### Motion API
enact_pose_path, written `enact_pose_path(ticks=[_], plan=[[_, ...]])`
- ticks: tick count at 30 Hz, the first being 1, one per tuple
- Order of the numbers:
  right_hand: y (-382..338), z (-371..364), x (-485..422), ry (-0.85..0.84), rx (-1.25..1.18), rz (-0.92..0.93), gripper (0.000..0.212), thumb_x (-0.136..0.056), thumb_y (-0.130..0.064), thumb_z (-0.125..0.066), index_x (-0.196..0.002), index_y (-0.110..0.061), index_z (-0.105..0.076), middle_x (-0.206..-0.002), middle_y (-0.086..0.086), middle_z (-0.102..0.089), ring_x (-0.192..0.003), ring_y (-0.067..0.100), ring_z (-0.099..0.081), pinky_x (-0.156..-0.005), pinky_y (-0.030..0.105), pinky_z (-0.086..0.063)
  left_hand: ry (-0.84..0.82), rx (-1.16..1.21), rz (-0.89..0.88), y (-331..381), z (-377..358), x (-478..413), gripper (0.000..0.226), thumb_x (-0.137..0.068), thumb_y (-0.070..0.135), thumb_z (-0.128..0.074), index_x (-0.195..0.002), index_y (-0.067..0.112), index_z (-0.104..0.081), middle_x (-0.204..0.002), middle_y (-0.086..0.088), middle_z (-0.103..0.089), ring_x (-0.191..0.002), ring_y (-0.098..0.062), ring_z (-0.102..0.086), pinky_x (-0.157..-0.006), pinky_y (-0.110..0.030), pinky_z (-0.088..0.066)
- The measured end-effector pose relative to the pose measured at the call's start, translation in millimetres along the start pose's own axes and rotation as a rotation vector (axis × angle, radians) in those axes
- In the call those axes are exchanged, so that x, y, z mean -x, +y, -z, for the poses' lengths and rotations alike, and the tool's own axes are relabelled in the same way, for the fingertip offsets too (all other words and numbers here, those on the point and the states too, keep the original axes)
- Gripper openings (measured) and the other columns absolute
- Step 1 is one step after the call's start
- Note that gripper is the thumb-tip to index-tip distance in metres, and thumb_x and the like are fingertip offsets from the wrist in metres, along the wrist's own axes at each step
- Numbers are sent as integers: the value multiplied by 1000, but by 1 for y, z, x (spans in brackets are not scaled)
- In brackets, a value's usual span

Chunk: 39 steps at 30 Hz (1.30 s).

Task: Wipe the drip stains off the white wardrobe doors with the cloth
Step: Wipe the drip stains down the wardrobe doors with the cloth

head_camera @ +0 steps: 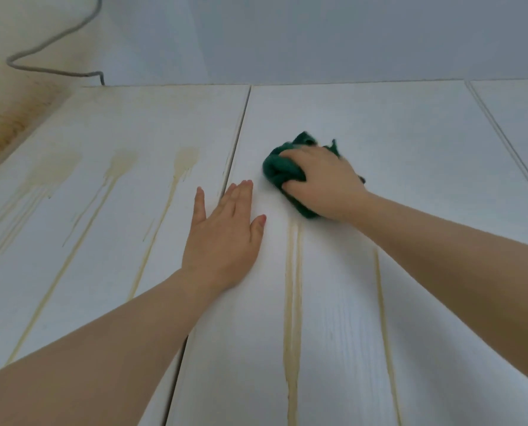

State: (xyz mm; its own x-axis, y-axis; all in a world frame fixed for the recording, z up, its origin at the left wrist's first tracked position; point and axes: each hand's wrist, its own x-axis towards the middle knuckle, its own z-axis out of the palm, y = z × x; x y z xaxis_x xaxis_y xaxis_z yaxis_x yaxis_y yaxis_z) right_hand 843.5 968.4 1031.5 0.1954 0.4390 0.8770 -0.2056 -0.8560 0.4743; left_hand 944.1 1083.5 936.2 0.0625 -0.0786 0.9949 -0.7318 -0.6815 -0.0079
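Two white wardrobe doors fill the view, the left door [103, 186] and the middle door [379, 142], split by a dark gap. My right hand [324, 186] grips a crumpled dark green cloth [279, 170] and presses it against the upper part of the middle door. Flat on the middle door beside the gap lies my left hand [222, 238], fingers straight. Yellowish drip stains [292, 302] run down the middle door below the cloth. A thinner streak [382, 302] lies under my right forearm. Several blotches with long runs [118, 167] mark the left door.
A third door [521, 118] starts at the far right past another seam. A grey cable [50, 35] hangs on the stained beige wall [10, 118] at the upper left. Pale ceiling or wall [318, 35] rises above the wardrobe's top edge.
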Motion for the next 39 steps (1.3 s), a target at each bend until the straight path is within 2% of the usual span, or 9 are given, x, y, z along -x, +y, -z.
enact_pose_path(ticks=[3,7,13,18,24,30,34,36,39], plan=[[6,10,22,-58,-56,202,43,-85,-36,-48,-128,-27,-53,-132,-7,-53,-123,17,-44,-100,34,-35,44,78,0,-2,0,2,56,-101,32,-16,-150,19,9,-158,7,-5,-143,-2,0,-113,-36,19],[19,6,-9,117,-65,-269,30,-87,-29,-49,-116,-27,-55,-116,-5,-58,-115,22,-48,-95,38,-34,67,83,-4,-4,-3,1,58,-99,23,-20,-150,17,9,-158,7,-5,-143,-2,2,-114,-37,18],[-14,4,60,-80,-64,277,52,-81,-46,-39,-127,-28,-53,-135,-11,-50,-124,13,-41,-100,32,-32,146,205,2,-5,-4,3,53,-99,15,-23,-150,18,-12,-151,5,-31,-141,-4,-18,-115,-31,14],[26,12,9,86,-50,-249,36,-89,-29,-50,-125,-24,-52,-127,-4,-54,-121,23,-44,-100,37,-32,200,190,-3,-6,-7,3,49,-100,10,-24,-148,17,-21,-150,6,-33,-142,-5,-18,-114,-30,10],[-9,12,85,-145,-10,151,56,-83,-48,-33,-136,-34,-42,-147,-18,-32,-138,10,-21,-109,31,-15,162,16,-17,-7,-5,6,50,-98,13,-27,-148,21,-24,-155,6,-22,-143,-6,-13,-114,-39,10],[33,22,57,82,41,-283,38,-90,-31,-45,-127,-24,-50,-133,-5,-50,-123,23,-41,-99,40,-32,114,-108,0,0,-3,9,50,-101,12,-23,-149,18,-17,-157,2,-15,-144,-10,-10,-113,-44,12],[-6,14,121,-138,13,52,61,-82,-54,-25,-136,-33,-42,-149,-12,-33,-140,17,-22,-111,39,-16,68,-154,-9,-1,1,12,50,-101,13,-24,-150,18,-13,-157,2,-14,-144,-12,-12,-113,-44,10],[17,29,116,-167,68,62,63,-80,-57,-23,-137,-37,-39,-150,-14,-31,-141,14,-21,-113,39,-13,109,-102,-48,-1,2,15,50,-101,14,-27,-149,17,-18,-155,0,-23,-142,-14,-22,-114,-44,6],[58,42,85,-11,77,-302,48,-90,-42,-40,-136,-29,-42,-146,-6,-39,-135,21,-30,-110,45,-24,182,34,-165,10,7,21,55,-98,32,-20,-148,9,-24,-148,-7,-38,-135,-19,-38,-114,-46,-9]])
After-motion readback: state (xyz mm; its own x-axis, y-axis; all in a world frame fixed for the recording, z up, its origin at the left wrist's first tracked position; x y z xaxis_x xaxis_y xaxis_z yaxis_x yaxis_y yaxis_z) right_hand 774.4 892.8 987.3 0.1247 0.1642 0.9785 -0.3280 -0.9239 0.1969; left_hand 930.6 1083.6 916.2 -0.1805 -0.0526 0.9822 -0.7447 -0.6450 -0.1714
